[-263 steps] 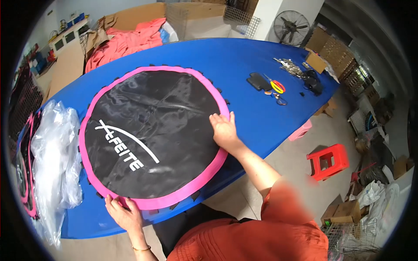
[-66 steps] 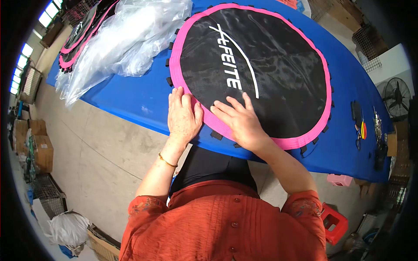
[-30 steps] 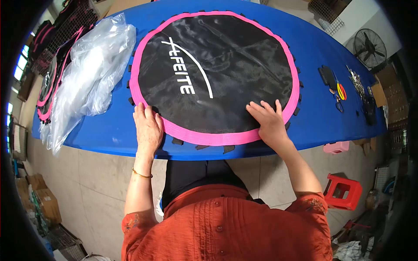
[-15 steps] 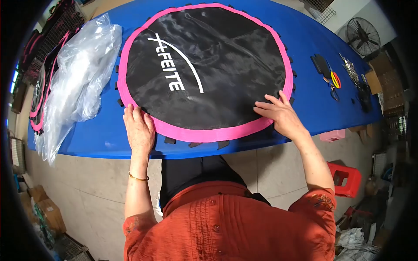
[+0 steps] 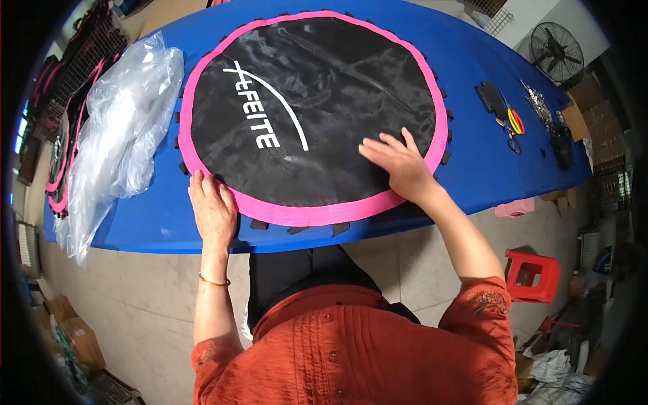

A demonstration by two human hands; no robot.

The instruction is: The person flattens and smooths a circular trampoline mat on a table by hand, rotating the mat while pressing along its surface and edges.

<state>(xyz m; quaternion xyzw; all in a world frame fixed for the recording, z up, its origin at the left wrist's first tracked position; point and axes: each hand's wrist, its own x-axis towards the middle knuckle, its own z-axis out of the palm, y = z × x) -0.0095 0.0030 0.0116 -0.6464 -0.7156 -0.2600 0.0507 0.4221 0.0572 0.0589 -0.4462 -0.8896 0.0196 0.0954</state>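
A round black trampoline mat [image 5: 331,115] with a pink border and white lettering lies flat on the blue table [image 5: 155,223]. Short black tabs stick out around its rim. On the near left part of the border rests my left hand [image 5: 214,208], its fingers stretched forward, holding nothing. My right hand [image 5: 403,165] is over the near right part of the mat, fingers spread and nothing in them. Whether its palm presses on the fabric I cannot tell.
Clear plastic bags [image 5: 128,121] lie left of the mat, beside more pink-edged mats [image 5: 64,162]. At right are scissors [image 5: 515,123], a black object [image 5: 491,100] and a pile of small metal pieces [image 5: 536,101]. A red stool [image 5: 533,277] stands on the floor; a fan [image 5: 555,50] stands behind.
My right hand has moved left from the pink border onto the black fabric, fingers still spread. The mat sits slightly further left and lower in view; my left hand stays on its border.
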